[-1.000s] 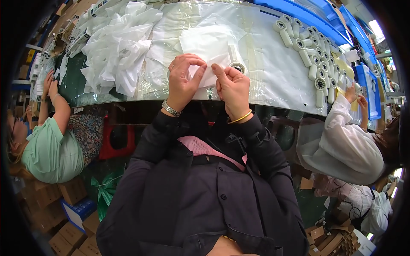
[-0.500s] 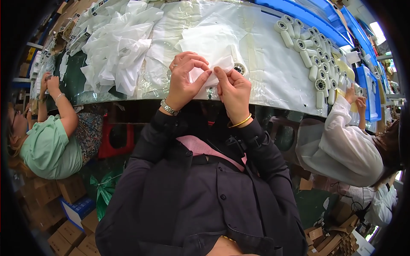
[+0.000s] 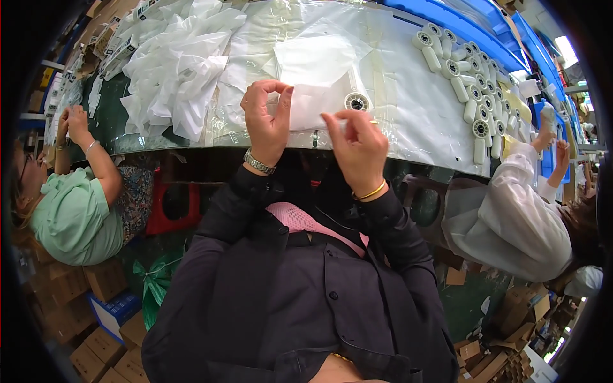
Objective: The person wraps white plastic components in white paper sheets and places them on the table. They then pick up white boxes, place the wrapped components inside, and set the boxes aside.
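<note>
The left hand (image 3: 265, 121) has its thumb and forefinger closed near the left edge of a thin white sheet (image 3: 310, 105), and it seems to pinch this edge, probably so that the soft material stays spread and does not fold on itself. If this is a flat sheet or a small bag, I cannot tell. The right hand (image 3: 363, 142) stands at the near right corner of the sheet, with thumb and forefinger close together; the fingertips are blurred, so I cannot tell if they grasp the edge or are released from it. The 2 hands are kept a little apart, with the sheet between them, at the near side of the table (image 3: 415, 124), which perhaps lets the person see it well. Just beside the right edge of the sheet lies a small white fan (image 3: 357, 102), with its round head near and its handle toward the far side; this place looks chosen for an easy reach. Farther, behind the sheet, is a flat stack of white sheets (image 3: 316, 54), maybe laid straight for picking up 1 at a time. To the left is a loose heap of white pieces (image 3: 175, 76), and to the right many fans (image 3: 473, 93) lie close together near a blue tray (image 3: 456, 22); I think these 2 groups are kept well apart so that they do not mix.
</note>
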